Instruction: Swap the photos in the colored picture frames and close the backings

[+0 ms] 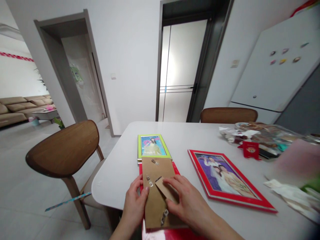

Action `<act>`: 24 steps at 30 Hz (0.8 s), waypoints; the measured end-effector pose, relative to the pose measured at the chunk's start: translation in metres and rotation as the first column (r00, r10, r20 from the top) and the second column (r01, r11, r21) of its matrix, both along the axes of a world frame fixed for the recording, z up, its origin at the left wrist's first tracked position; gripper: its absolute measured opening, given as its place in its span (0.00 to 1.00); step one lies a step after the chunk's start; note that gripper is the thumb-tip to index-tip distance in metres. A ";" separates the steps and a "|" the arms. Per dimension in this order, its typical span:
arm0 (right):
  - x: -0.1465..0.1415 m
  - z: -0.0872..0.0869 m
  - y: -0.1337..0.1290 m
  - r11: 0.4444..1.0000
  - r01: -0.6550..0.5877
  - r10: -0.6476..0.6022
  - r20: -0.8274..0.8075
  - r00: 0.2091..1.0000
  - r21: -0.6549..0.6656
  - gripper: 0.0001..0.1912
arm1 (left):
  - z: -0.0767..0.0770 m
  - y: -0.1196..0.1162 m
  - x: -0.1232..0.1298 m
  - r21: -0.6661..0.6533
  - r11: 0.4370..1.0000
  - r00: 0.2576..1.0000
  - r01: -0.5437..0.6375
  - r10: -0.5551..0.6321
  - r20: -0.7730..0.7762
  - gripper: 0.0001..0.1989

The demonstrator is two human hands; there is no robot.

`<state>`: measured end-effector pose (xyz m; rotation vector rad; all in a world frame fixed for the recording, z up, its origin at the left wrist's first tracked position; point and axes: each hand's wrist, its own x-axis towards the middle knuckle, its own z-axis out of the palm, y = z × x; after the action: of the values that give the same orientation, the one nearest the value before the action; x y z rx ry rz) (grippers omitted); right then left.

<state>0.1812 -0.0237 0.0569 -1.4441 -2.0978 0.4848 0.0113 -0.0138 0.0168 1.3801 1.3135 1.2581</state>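
One brown rectangular backing board point(155, 210) atop red item point(176, 169) on white counter point(117, 180): right hand point(186, 196), fingers clamped on its tan cardboard flap point(168, 190); left hand point(135, 201), fingers curled at board's left edge, can't tell if gripping.

- The single view looks from the person's head, forward and down across a white dining table point(117, 180).
- Nearest the lens, at bottom centre, are the left hand point(135, 201) and right hand point(185, 196).
- Farther off stand a door point(183, 56), upper centre, and a refrigerator point(270, 80), upper right.
- A sofa point(22, 108) lies well back, at the left edge.
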 end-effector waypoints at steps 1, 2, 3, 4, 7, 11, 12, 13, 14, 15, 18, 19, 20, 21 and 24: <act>-0.001 0.004 0.000 1.000 -0.020 0.020 -0.026 0.999 0.004 0.19 | 0.005 0.000 -0.001 -0.034 0.999 0.997 -0.001 0.003 0.072 0.12; -0.002 0.007 0.000 0.999 -0.036 0.037 -0.049 0.998 0.008 0.19 | 0.009 0.000 -0.004 -0.066 0.998 0.993 -0.005 0.012 0.117 0.13; 0.000 0.009 0.002 0.999 -0.044 0.044 -0.066 0.997 0.012 0.19 | 0.013 0.000 -0.009 -0.092 0.996 0.990 -0.017 0.030 0.135 0.13; 0.003 0.008 0.004 0.999 -0.034 0.035 -0.072 0.997 0.016 0.19 | 0.016 0.000 -0.016 -0.109 0.993 0.989 -0.039 0.054 0.136 0.14; 0.021 -0.004 0.017 0.996 0.092 -0.091 -0.013 0.996 0.022 0.20 | 0.021 0.001 -0.048 -0.166 0.979 0.983 -0.118 0.138 0.120 0.15; 0.046 -0.033 0.030 0.967 0.250 -0.241 0.153 0.959 -0.045 0.23 | 0.013 0.006 -0.090 -0.220 0.953 0.976 -0.207 0.216 0.016 0.15; 0.048 -0.038 0.032 0.963 0.263 -0.249 0.182 0.951 -0.060 0.23 | 0.009 0.009 -0.098 -0.225 0.948 0.974 -0.225 0.227 -0.017 0.15; 0.049 -0.042 0.032 0.962 0.267 -0.250 0.201 0.947 -0.063 0.24 | 0.005 0.011 -0.103 -0.226 0.944 0.971 -0.241 0.235 -0.054 0.15; 0.048 -0.044 0.032 0.962 0.265 -0.248 0.212 0.945 -0.057 0.24 | 0.002 0.013 -0.107 -0.222 0.941 0.966 -0.255 0.240 -0.093 0.15; 0.047 -0.044 0.032 0.964 0.260 -0.243 0.217 0.945 -0.049 0.24 | -0.001 0.015 -0.111 -0.214 0.940 0.961 -0.267 0.242 -0.135 0.15; 0.043 -0.041 0.033 0.964 0.262 -0.247 0.218 0.944 -0.043 0.25 | -0.005 0.021 -0.119 -0.169 0.940 0.929 -0.296 0.242 -0.280 0.14; 0.042 -0.039 0.033 0.960 0.276 -0.261 0.209 0.942 -0.049 0.25 | -0.004 0.023 -0.122 -0.150 0.941 0.911 -0.305 0.243 -0.333 0.13; 0.043 -0.038 0.033 0.954 0.294 -0.278 0.190 0.942 -0.060 0.26 | -0.002 0.024 -0.125 -0.129 0.940 0.889 -0.316 0.246 -0.385 0.12; 0.044 -0.036 0.033 0.946 0.315 -0.301 0.152 0.941 -0.078 0.27 | 0.000 0.024 -0.127 -0.104 0.939 0.865 -0.327 0.253 -0.434 0.11; 0.049 -0.030 0.029 0.910 0.314 -0.355 -0.119 0.927 -0.270 0.30 | 0.007 0.023 -0.120 0.001 0.937 0.793 -0.350 0.297 -0.532 0.11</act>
<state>0.2300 0.0051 0.0268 -1.7971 -1.6552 0.7189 -0.1092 0.0089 0.0242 1.5346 2.0387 1.0383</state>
